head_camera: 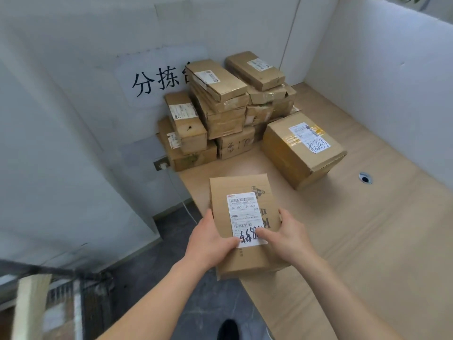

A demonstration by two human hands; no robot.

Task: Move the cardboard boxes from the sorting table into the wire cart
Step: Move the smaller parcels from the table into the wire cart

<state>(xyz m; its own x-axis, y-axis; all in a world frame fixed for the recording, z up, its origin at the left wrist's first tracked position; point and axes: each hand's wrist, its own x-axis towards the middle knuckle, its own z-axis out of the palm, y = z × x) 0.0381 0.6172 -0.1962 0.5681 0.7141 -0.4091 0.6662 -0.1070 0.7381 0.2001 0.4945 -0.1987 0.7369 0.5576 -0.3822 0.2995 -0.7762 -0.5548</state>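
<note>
A flat cardboard box (241, 190) with a white shipping label lies at the near left edge of the sorting table (367, 241). My left hand (210, 239) grips its left side with the thumb on the label. My right hand (286, 234) grips its right side, thumb also on the label. A pile of several cardboard boxes (220, 106) is stacked in the table's far corner. A larger cube-shaped box (301, 148) sits just in front of the pile. The wire cart (73, 290) shows at the lower left, with a light box inside it.
White walls (380, 69) close the table at the back and right. A paper sign with black characters (157, 82) hangs on the back wall. A round cable hole (365, 177) sits in the table's right part. Dark floor (196, 303) lies between the cart and the table.
</note>
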